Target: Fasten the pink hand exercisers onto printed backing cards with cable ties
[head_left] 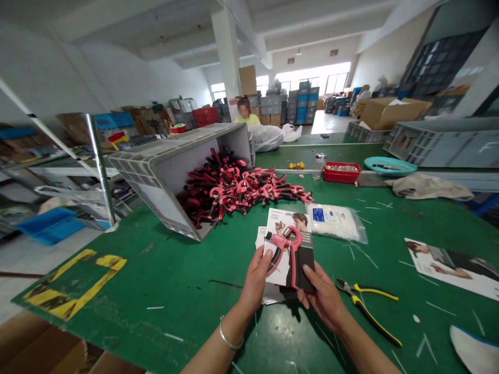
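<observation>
My left hand (254, 278) and my right hand (323, 292) hold a printed cardboard card (306, 254) between them, tilted up towards me. Against its front lies a pink and black hand grip strengthener (295, 249). My left thumb presses near the handle at the left edge; my right thumb lies on the lower right corner, fingers partly behind. More cards show partly beneath and behind this one. Side cutters (356, 297) with yellow and black handles lie open beside my right hand. Past the card, a pile of similar grip strengtheners (244, 187) spills onto the green table.
A grey crate (142, 169) lies on its side around the pile. To the right are a clear bag of white strips (336, 222), a red tray (341, 178), a turquoise plate (403, 167) and another printed card (454, 266). White scraps dot the table (187, 306). Someone sits beyond.
</observation>
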`<state>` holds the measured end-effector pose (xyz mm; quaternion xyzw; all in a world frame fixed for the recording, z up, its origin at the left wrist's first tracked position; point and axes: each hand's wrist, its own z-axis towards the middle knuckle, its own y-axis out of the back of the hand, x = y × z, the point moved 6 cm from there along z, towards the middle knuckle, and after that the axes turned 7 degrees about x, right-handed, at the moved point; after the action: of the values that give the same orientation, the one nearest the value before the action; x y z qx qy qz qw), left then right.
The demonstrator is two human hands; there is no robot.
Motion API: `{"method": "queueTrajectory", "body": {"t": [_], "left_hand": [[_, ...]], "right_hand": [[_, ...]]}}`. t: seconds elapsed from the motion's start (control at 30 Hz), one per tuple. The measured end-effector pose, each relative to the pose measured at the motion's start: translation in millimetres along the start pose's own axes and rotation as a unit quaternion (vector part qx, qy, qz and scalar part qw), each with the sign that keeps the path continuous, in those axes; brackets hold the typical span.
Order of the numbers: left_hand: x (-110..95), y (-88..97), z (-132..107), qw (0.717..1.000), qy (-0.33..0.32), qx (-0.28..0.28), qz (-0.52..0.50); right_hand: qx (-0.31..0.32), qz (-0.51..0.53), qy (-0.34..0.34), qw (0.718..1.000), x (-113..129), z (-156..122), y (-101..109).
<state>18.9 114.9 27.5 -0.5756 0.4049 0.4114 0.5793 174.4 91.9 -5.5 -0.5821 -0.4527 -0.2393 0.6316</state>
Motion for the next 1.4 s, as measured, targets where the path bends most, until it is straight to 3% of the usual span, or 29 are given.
{"method": "queueTrajectory", "body": {"t": [0.1,0.17,0.27,0.33,0.4,0.47,0.53,0.57,0.7,0.8,0.93,1.07,1.23,1.4], "left_hand": [[-12,-13.7,-9,0.988,-0.044,0.068,0.132],[-19,-22.0,-18,0.959,-0.081,0.116,0.247],[-20,-30.7,-29,0.899,-0.119,0.184,0.379],[-19,-30.9,-32,0.879,-0.132,0.187,0.417],[-18,-30.0,-32,0.873,-0.133,0.182,0.432],[-16,-29.1,-30,0.873,-0.123,0.185,0.435],[-12,-25.1,-25,0.882,-0.086,0.185,0.425],[-8,-21.2,-21,0.891,-0.058,0.180,0.413],[17,-6.1,-3,0.928,0.033,0.189,0.320],[32,-2.6,4,0.930,0.037,0.230,0.285],[42,2.1,2,0.916,0.053,0.238,0.319],[41,0.8,2,0.916,0.047,0.235,0.321],[40,-1.3,4,0.917,0.043,0.233,0.320],[44,3.6,-7,0.946,0.062,0.205,0.243]], "right_hand": [[-0.003,0.045,-0.024,0.999,-15,-2,10],[0.016,0.040,-0.038,0.998,-23,-3,14],[0.044,-0.025,-0.055,0.997,-32,-5,20],[0.054,-0.113,-0.077,0.989,-34,-7,28],[0.063,-0.256,-0.127,0.956,-31,-11,36],[0.048,-0.429,-0.152,0.889,-17,-16,46],[0.014,-0.552,-0.103,0.827,10,-17,48],[-0.008,-0.581,-0.054,0.812,26,-17,45],[-0.038,-0.603,0.123,0.787,68,-6,19],[0.004,-0.635,0.122,0.763,61,15,4],[0.024,-0.627,0.079,0.775,38,36,7],[0.034,-0.603,0.072,0.794,27,40,17],[0.077,-0.589,0.098,0.798,26,38,18],[0.031,-0.566,0.095,0.819,37,33,22]]}}
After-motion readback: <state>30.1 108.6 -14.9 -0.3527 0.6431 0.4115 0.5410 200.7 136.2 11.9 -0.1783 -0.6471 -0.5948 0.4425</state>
